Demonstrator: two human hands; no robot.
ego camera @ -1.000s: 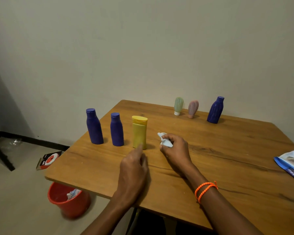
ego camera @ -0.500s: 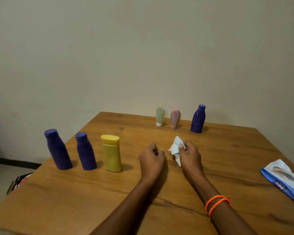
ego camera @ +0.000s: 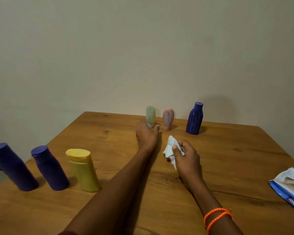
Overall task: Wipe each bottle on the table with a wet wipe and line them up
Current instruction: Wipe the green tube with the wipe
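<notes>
Three bottles stand in a row at the near left of the wooden table: two purple bottles and a yellow bottle. At the far edge stand a small green bottle, a pink bottle and a ribbed blue bottle. My left hand is stretched out to the green bottle, with fingers and thumb curled round its base. My right hand hovers mid-table and pinches a crumpled white wet wipe.
A blue and white wet wipe packet lies at the table's right edge. A plain wall rises right behind the far bottles. Bare wood lies between the two groups of bottles.
My left hand has moved from mid-table out to the green bottle at the far edge. My right hand has stayed mid-table with the wipe. The view has tilted up and closer.
</notes>
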